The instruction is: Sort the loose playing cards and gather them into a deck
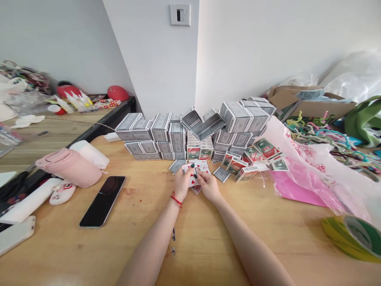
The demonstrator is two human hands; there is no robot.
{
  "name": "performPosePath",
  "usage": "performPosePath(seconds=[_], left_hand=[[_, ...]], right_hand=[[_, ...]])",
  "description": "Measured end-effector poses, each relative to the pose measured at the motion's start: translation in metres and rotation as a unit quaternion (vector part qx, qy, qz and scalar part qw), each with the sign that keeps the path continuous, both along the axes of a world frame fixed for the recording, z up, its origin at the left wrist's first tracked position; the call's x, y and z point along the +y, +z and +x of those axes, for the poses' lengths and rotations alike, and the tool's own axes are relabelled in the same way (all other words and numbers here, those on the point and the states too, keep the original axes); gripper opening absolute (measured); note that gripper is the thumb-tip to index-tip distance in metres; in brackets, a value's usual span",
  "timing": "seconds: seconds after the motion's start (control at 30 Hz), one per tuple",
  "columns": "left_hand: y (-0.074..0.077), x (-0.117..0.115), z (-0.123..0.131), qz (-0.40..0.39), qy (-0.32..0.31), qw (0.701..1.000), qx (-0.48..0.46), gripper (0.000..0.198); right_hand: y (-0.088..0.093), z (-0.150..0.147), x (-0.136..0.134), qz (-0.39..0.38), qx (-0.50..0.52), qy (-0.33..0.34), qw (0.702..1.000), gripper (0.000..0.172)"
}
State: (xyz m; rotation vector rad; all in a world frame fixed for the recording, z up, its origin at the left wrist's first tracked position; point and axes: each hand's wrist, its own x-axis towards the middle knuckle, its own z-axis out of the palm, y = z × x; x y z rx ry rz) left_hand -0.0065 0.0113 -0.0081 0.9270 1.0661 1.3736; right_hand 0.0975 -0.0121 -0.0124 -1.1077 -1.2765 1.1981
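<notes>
My left hand [181, 183], with a red string bracelet on the wrist, and my right hand [208, 184] meet at the middle of the wooden table [208, 238]. Both are closed on a fan of playing cards [197, 170] showing red pips, held just above the tabletop. Loose face-down cards [222, 174] lie beside them. Right behind stands a stack of grey-patterned card boxes [178, 137]. Several small red-and-green card packs [253, 161] are scattered to the right of my hands.
A black phone [102, 200] lies at the left, next to a pink pouch [70, 167] and white items. A pink plastic bag [300, 174] spreads at the right, with coloured cords [324, 135] and a cardboard box behind. A green-yellow tape roll [354, 236] sits front right.
</notes>
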Motion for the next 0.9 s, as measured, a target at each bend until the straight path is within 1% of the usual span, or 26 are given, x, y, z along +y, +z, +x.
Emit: performPosePath(seconds=[0.07, 0.17, 0.23, 0.3, 0.37, 0.53, 0.7, 0.9], left_hand=[[-0.0027, 0.0015, -0.0013, 0.019, 0.022, 1.000, -0.002, 0.036], [-0.0052, 0.0030, -0.0023, 0.030, 0.054, 0.998, -0.008, 0.035], [-0.0055, 0.0032, -0.0027, 0.035, 0.055, 0.998, -0.013, 0.034], [-0.0050, 0.0027, -0.0031, 0.040, 0.044, 0.998, -0.004, 0.031], [-0.0046, 0.0020, -0.0038, 0.042, 0.034, 0.998, 0.018, 0.030], [-0.0065, 0.0018, -0.0051, 0.043, 0.051, 0.995, 0.069, 0.029], [-0.0078, 0.0019, -0.0061, 0.054, 0.050, 0.993, 0.094, 0.030], [-0.0093, 0.0007, -0.0082, 0.052, 0.044, 0.991, 0.113, 0.032]], right_hand=[[0.0008, 0.0005, 0.0010, -0.025, 0.059, -0.002, 0.998, 0.028], [0.0020, 0.0010, 0.0020, -0.042, 0.108, -0.016, 0.993, 0.050], [0.0022, 0.0023, 0.0031, -0.043, 0.121, -0.025, 0.991, 0.060], [0.0017, 0.0042, 0.0046, -0.047, 0.128, -0.033, 0.990, 0.064], [0.0006, 0.0061, 0.0063, -0.055, 0.136, -0.038, 0.989, 0.065], [-0.0032, 0.0081, 0.0086, -0.065, 0.140, -0.056, 0.986, 0.059], [-0.0060, 0.0083, 0.0092, -0.068, 0.127, -0.065, 0.987, 0.058], [-0.0068, 0.0094, 0.0091, -0.066, 0.130, -0.057, 0.988, 0.059]])
